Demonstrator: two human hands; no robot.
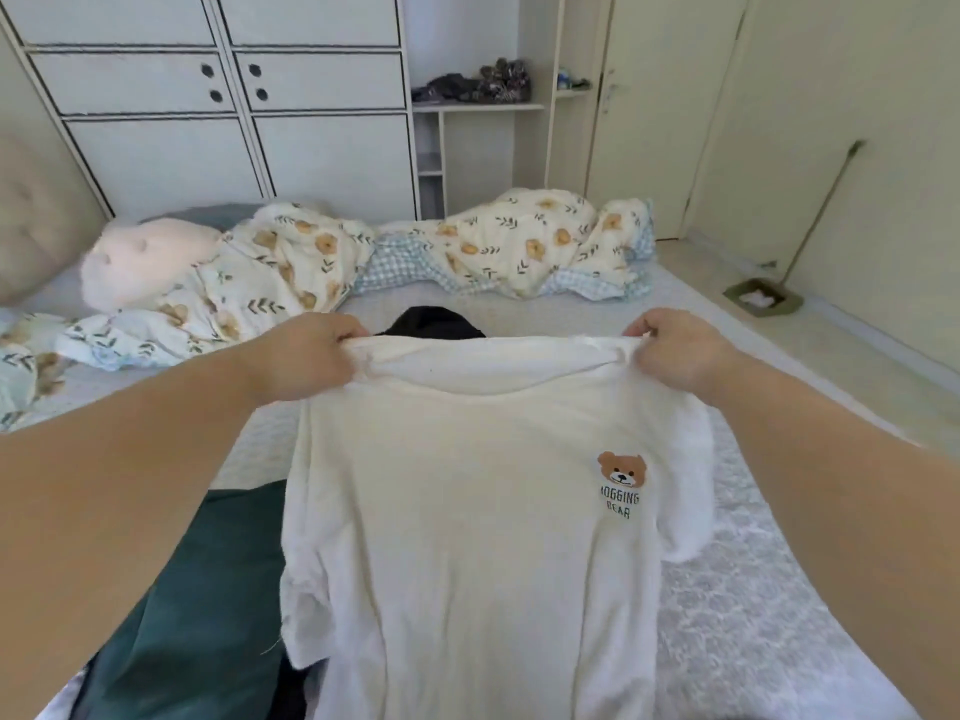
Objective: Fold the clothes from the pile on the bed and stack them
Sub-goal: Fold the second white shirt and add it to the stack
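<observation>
A person's left hand (pixel 306 356) and right hand (pixel 675 350) pinch the top edge of a cream T-shirt (pixel 467 537), holding it spread above the bed (pixel 753 589). Its length hangs from the fingers toward the person, both hands equally near. A bear print marks the chest; a green garment (pixel 197 605) lies left.

A white wardrobe (pixel 218 96) stands behind the bed (pixel 753 589); right of it, shelves (pixel 478 107), a door (pixel 654 111) and pale floor (pixel 857 356).

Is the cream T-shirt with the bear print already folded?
No, both hands hold the cream cotton T-shirt with the bear print up, spread out at full length.
</observation>
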